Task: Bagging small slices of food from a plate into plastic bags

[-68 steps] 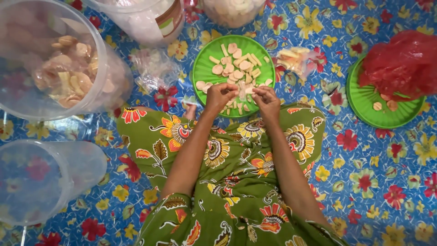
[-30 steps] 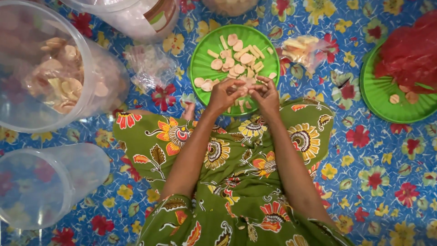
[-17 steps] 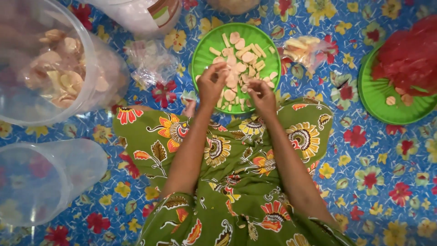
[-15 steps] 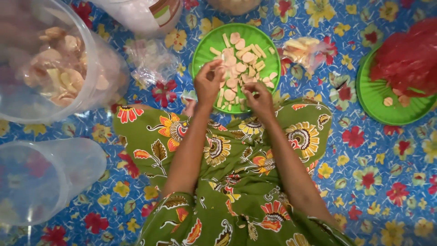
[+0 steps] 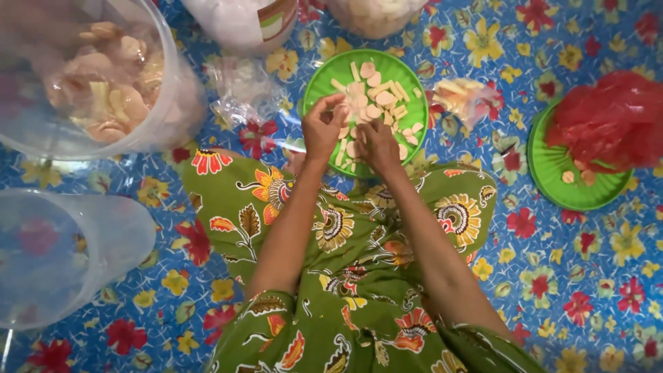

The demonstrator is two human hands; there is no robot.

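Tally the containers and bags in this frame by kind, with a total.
Green plates: 2, one under the hands, one at right
Clear plastic tubs: 2, one with crackers, one lying empty
Red plastic bags: 1
Small clear bags: 2
Total: 7

Left hand (image 5: 323,128) now higher over plate (image 5: 318,76)

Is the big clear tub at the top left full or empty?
Partly full: the clear tub holds a heap of pale crackers seen through its wall.
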